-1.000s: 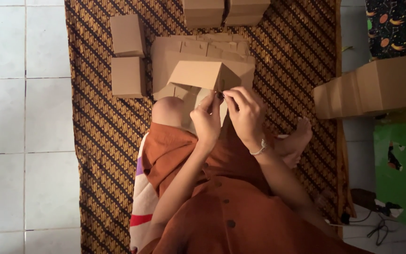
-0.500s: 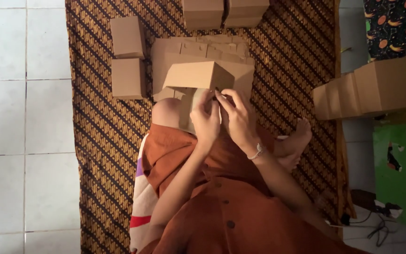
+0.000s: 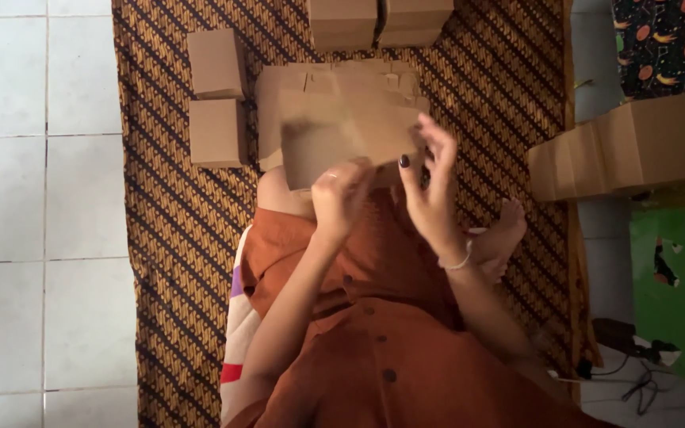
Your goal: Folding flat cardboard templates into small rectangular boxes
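Observation:
I sit on a patterned brown mat (image 3: 176, 238) and hold a small brown cardboard box (image 3: 350, 135) above my lap; it is blurred by motion. My left hand (image 3: 341, 198) grips its lower edge from below. My right hand (image 3: 430, 182), with dark nail polish and a thin bracelet, touches the box's right side with fingers spread. Under the box lies a pile of flat unfolded cardboard blanks (image 3: 334, 83).
Two folded boxes (image 3: 217, 99) stand on the mat at the left, two more (image 3: 378, 20) at the top edge. A row of flat cardboard (image 3: 620, 150) leans at the right. White floor tiles (image 3: 33, 198) lie left; cables (image 3: 636, 372) lower right.
The box has turned in my hands and its broad face now points toward me. My right hand has shifted from its front flap to its right side.

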